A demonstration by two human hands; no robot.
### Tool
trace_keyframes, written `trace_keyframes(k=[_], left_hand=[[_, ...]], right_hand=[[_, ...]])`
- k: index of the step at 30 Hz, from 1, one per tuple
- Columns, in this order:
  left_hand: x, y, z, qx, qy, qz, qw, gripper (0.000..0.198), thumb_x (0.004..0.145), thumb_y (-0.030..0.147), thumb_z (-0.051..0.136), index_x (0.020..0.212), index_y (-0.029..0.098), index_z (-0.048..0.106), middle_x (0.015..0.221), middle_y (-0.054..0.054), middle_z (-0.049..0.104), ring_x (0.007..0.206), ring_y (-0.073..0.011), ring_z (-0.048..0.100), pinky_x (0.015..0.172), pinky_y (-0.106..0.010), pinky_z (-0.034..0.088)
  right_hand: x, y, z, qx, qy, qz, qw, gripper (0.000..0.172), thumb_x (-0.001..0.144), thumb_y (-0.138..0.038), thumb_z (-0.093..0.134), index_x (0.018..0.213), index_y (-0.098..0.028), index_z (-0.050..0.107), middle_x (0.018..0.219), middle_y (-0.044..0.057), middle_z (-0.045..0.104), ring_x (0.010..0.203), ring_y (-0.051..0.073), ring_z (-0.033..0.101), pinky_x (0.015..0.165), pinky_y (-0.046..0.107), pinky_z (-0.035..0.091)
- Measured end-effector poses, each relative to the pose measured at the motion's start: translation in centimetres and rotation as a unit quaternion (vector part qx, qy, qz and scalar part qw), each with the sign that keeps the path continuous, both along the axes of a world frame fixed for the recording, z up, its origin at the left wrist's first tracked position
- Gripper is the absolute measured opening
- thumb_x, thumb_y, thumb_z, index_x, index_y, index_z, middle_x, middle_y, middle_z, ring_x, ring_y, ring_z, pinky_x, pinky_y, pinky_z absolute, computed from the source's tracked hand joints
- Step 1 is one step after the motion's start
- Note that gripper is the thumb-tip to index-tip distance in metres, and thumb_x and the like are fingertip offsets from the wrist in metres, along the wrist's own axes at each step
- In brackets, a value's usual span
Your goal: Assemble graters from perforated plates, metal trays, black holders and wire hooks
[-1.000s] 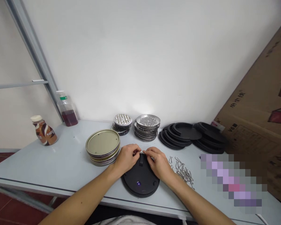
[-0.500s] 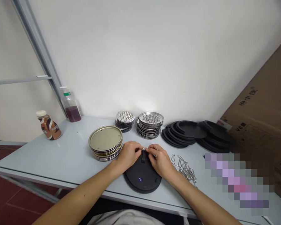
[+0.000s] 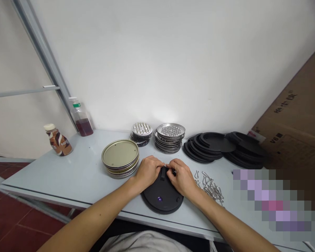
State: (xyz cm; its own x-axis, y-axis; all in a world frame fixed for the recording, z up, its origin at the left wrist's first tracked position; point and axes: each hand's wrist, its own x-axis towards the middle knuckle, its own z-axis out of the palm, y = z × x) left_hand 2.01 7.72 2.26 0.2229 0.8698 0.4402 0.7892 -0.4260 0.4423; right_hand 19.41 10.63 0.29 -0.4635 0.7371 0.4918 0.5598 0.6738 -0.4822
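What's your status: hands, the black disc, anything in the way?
Left hand and right hand on black disc, fingers pinching small metal piece at its far edge. Disc flat on table. Wire clips beside right hand, lid stack beside left; neither blocking.

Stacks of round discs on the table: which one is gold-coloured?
The plain-disc stack beside the left hand; the perforated stacks behind it are silver, the ring piles black.

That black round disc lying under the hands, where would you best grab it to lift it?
Probably by its near rim, coming from the front edge of the table: the black disc lies flat, so only its thin edge offers a hold, and the left hand and right hand cover its far side.
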Motion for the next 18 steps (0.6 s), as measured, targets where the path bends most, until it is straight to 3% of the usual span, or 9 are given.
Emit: trace_keyframes(k=[10, 18], left_hand=[[-0.09, -0.14, -0.24, 0.002, -0.055, 0.016, 0.998, 0.02, 0.085, 0.006, 0.064, 0.094, 0.02, 0.074, 0.09, -0.001, 0.076, 0.085, -0.0183, 0.068, 0.08, -0.029, 0.051], [-0.15, 0.05, -0.47, 0.001, -0.055, 0.001, 0.998, 0.02, 0.085, 0.005, 0.063, 0.093, 0.02, 0.074, 0.09, -0.002, 0.076, 0.088, -0.0194, 0.067, 0.084, -0.03, 0.049]], right_hand=[[-0.03, -0.01, 0.2, -0.033, 0.02, -0.024, 0.999, 0.024, 0.079, -0.01, 0.051, 0.096, -0.019, 0.066, 0.083, 0.005, 0.064, 0.084, 0.023, 0.059, 0.077, 0.034, 0.045], [-0.19, -0.06, 0.33, -0.059, 0.024, -0.04, 0.997, 0.018, 0.077, -0.011, 0.05, 0.084, -0.019, 0.065, 0.082, 0.005, 0.064, 0.082, 0.022, 0.058, 0.075, 0.034, 0.044]])
